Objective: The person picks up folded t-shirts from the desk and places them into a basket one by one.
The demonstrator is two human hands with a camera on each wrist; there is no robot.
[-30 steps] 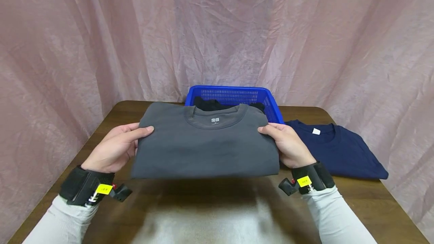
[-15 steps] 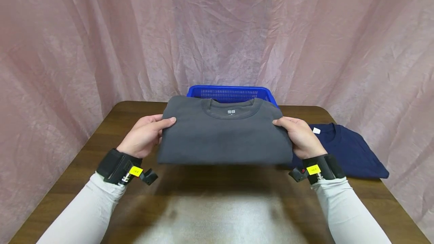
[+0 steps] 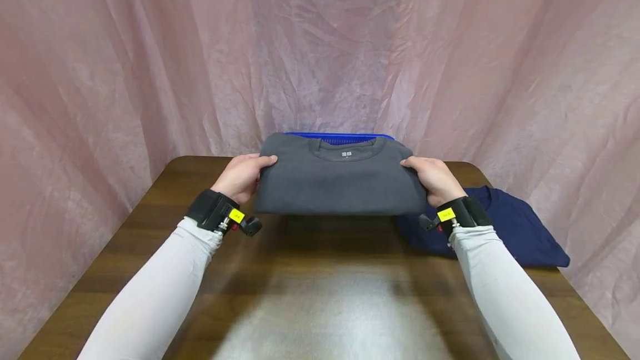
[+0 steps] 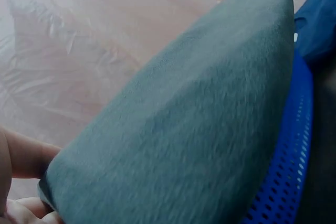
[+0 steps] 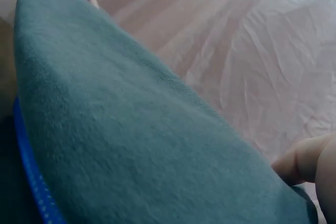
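Both hands, left hand [image 3: 243,175] and right hand [image 3: 434,180], fingers clamped on a folded grey shirt [image 3: 340,182], have carried it up-frame over the blue basket [image 3: 340,136].

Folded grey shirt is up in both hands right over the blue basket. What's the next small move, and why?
Probably lower it straight down into the blue basket. The left hand and right hand grip the folded grey shirt by its side edges, level, with the basket rim showing just behind and beneath it.
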